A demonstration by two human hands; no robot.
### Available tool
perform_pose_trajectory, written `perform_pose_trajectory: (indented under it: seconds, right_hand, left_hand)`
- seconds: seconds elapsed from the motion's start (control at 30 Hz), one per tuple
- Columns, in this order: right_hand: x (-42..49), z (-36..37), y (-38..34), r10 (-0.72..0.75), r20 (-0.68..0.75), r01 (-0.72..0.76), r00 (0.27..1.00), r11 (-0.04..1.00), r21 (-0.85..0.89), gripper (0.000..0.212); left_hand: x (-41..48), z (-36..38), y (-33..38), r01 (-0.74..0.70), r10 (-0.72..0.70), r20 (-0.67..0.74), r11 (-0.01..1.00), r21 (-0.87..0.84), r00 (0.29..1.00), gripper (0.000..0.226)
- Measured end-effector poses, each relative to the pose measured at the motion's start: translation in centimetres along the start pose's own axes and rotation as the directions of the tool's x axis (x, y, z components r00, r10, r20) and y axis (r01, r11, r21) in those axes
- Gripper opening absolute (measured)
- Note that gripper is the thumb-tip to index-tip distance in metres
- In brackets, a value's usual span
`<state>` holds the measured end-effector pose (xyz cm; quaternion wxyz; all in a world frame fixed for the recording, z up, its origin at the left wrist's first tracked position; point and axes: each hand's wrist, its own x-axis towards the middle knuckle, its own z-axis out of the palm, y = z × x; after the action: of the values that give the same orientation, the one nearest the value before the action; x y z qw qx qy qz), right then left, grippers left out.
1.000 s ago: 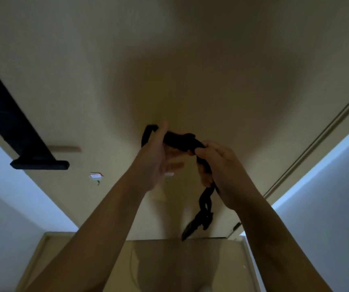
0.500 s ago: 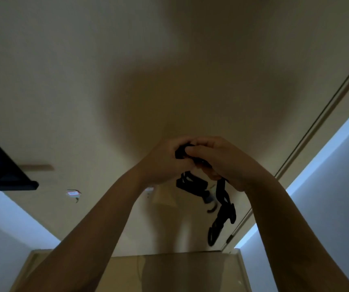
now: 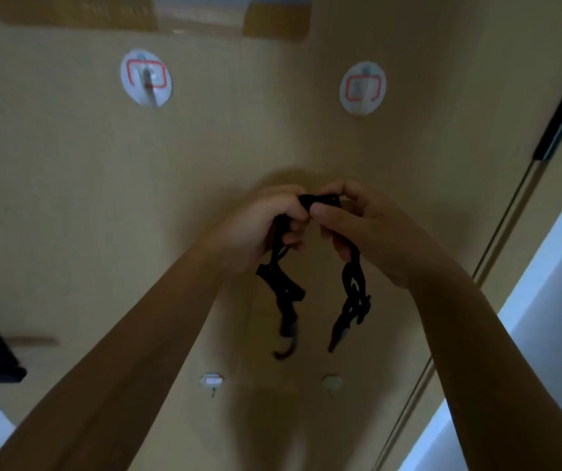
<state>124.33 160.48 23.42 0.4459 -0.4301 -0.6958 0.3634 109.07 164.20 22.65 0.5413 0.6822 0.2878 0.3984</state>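
Beige door panel [image 3: 69,198] fills the view. Left hand [image 3: 266,226] and right hand [image 3: 367,229] pinch the black strap [image 3: 320,200] at its top, both ends dangling. Round adhesive hooks [image 3: 362,87] have newly come into view above, so hanging it up looks next.

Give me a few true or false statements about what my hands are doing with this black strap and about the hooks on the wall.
1. The left hand and right hand both grip the black strap. True.
2. The strap hangs on the upper left hook. False: nothing hangs on that hook; the strap is held in the hands, below it.
3. Two ends of the strap dangle below the hands. True.
4. Only one round hook sits on the wall above the hands. False: there are two, the second being the upper right hook.
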Motion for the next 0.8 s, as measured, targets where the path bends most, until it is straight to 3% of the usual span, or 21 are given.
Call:
perform_pose_trajectory:
  seconds: [0.07, 0.17, 0.27, 0.33, 0.53, 0.63, 0.8]
  right_hand:
    - [0.5, -1.0, -0.9, -0.064, -0.007, 0.064, 0.998, 0.997, -0.042, 0.025]
    - [1.9, -2.9, -3.1, -0.206, -0.092, 0.169, 0.974, 0.937, -0.307, 0.049]
    - [3.5, -5.4, -6.1, -0.384, -0.182, 0.273, 0.905, 0.854, -0.443, 0.029]
    - [4.6, -7.1, -8.1, -0.448, -0.179, 0.332, 0.876, 0.828, -0.452, 0.02]
    - [7.6, -11.5, -13.9, -0.611, -0.076, 0.502, 0.788, 0.71, -0.494, 0.019]
    - [9.1, -13.7, -16.3, -0.675, -0.065, 0.58, 0.735, 0.675, -0.456, 0.018]
    - [11.7, -17.1, -19.9, -0.701, -0.07, 0.623, 0.71, 0.671, -0.403, 0.012]
  left_hand:
    - [1.0, 0.2, 1.4, -0.044, 0.042, -0.04, 0.998, -0.044, 0.998, 0.017]
    - [2.7, 0.4, 4.3, -0.114, 0.11, -0.096, 0.993, -0.034, 0.989, 0.013]
    - [3.9, 0.6, 7.5, -0.215, 0.247, -0.178, 0.96, 0.181, 0.953, 0.024]
    - [4.7, 1.0, 9.6, -0.274, 0.351, -0.211, 0.907, 0.321, 0.912, 0.024]
    - [8.0, 1.1, 16.3, -0.352, 0.537, -0.239, 0.769, 0.534, 0.809, 0.032]
    - [9.4, 1.0, 20.0, -0.365, 0.614, -0.208, 0.671, 0.645, 0.762, 0.033]
    - [11.4, 0.9, 26.4, -0.429, 0.702, -0.05, 0.488, 0.76, 0.71, 0.023]
